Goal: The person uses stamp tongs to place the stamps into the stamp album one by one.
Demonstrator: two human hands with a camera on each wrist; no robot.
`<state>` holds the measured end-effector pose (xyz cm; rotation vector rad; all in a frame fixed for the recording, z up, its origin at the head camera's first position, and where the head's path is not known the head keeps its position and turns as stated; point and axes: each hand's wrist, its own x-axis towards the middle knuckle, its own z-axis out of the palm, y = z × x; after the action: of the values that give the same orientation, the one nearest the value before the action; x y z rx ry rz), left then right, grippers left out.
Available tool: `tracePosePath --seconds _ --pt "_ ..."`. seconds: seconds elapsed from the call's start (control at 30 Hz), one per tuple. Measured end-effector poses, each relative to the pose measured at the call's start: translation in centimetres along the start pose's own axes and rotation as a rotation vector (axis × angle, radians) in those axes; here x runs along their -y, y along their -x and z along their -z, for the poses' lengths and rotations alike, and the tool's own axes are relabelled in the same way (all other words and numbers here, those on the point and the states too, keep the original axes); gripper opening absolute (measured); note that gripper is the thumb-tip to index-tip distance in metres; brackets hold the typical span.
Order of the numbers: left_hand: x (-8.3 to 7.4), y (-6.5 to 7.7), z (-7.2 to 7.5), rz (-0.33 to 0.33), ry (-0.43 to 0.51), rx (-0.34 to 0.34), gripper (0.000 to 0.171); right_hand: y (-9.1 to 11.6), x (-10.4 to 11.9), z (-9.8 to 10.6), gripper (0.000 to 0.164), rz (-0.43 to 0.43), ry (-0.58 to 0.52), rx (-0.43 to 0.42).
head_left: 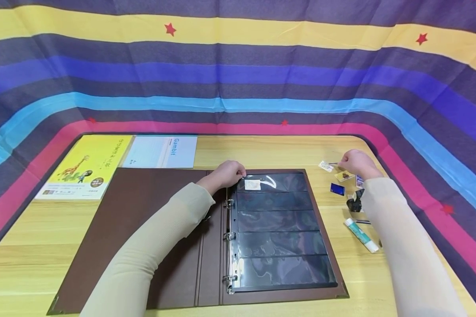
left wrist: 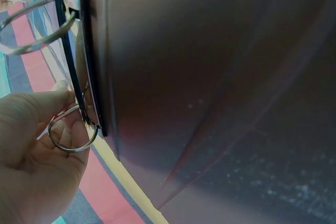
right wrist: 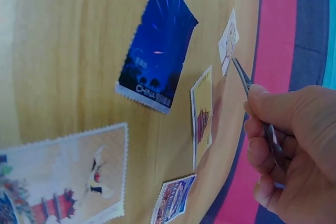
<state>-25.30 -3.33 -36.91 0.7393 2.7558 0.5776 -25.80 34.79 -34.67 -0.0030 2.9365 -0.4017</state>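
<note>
My right hand [head_left: 358,163] grips metal tweezers [right wrist: 243,76], thumb and fingers curled round them. Their tips meet the lower edge of a small white stamp [right wrist: 229,40], which is tilted. Around it lie a blue stamp [right wrist: 157,51], a yellow stamp [right wrist: 201,121] and other stamps. With thumb and fingertips, my left hand [head_left: 224,175] pinches the upper left corner of a black stamp page [head_left: 277,244], beside the top metal ring [left wrist: 73,148]. The page has clear pocket strips. One pale stamp [head_left: 252,185] sits in its top strip.
A brown ring binder [head_left: 174,246] lies open under the page. A yellow book [head_left: 87,167] and a pale blue booklet [head_left: 162,152] lie at the back left. On the right are a glue stick [head_left: 361,235] and a small black object [head_left: 355,201]. Striped cloth [head_left: 238,83] borders the table.
</note>
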Motion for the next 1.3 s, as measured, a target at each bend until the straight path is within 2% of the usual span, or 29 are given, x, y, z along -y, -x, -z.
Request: tracePosePath --seconds 0.13,0.37,0.67,1.0,1.2,1.3 --pt "0.1 0.0 -0.1 0.004 0.001 0.002 0.02 0.1 0.0 -0.1 0.023 0.015 -0.021 -0.031" --pt "0.3 -0.1 -0.2 0.007 0.008 0.0 0.02 -0.4 0.6 -0.5 0.018 0.089 -0.03 -0.095" --pt "0.1 -0.3 -0.4 -0.003 0.001 -0.003 0.02 -0.6 1.2 -0.6 0.015 0.032 0.002 -0.068" --pt "0.1 -0.2 -0.1 -0.003 0.004 -0.003 0.022 -0.6 1.4 -0.4 0.017 0.019 0.029 -0.062" --pt "0.2 -0.1 0.0 0.013 0.01 0.006 0.021 -0.6 1.1 0.0 0.019 0.054 0.008 -0.076" --pt "0.1 -0.1 -0.1 0.018 0.021 0.008 0.021 -0.3 1.0 0.4 0.017 0.089 0.006 -0.125"
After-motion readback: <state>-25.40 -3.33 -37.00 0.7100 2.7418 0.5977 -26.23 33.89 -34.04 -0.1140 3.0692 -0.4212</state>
